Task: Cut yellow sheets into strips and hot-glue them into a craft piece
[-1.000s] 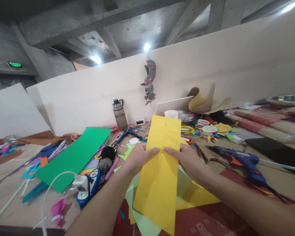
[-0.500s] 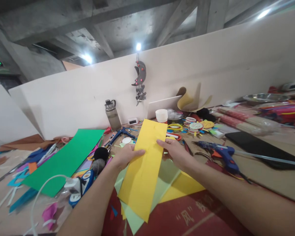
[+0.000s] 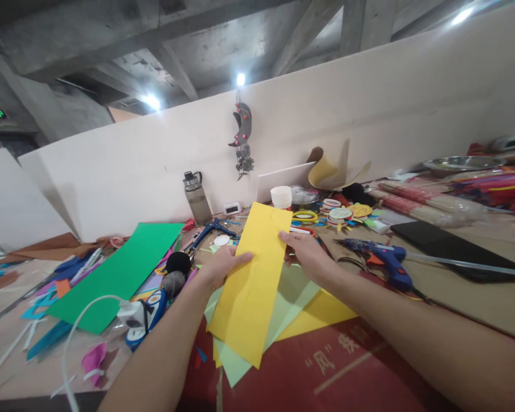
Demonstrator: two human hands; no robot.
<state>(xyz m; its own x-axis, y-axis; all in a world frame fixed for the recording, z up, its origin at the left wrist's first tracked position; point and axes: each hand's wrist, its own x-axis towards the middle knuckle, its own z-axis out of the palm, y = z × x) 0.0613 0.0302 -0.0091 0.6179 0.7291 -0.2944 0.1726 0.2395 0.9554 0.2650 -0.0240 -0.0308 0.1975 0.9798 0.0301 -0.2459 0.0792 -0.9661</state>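
A long yellow paper sheet (image 3: 253,286) is held up over the table, tilted away from me. My left hand (image 3: 221,268) pinches its left edge, thumb on top. My right hand (image 3: 306,253) grips its right edge near the far end, fingers closed on it. Under the sheet lie a pale green paper (image 3: 289,294) and another yellow paper (image 3: 321,313) on a red mat (image 3: 326,372).
A green sheet (image 3: 120,274) lies to the left, a blue glue gun (image 3: 381,260) and a black pad (image 3: 450,249) to the right. A water bottle (image 3: 196,197), white cup (image 3: 281,197), round craft pieces (image 3: 341,214) and scraps crowd the back before a white board wall (image 3: 369,120).
The yellow sheet has sunk lower and tilted flatter over the table. My hands moved apart along its edges, the right one sliding toward the far end. The camera view swung slightly right.
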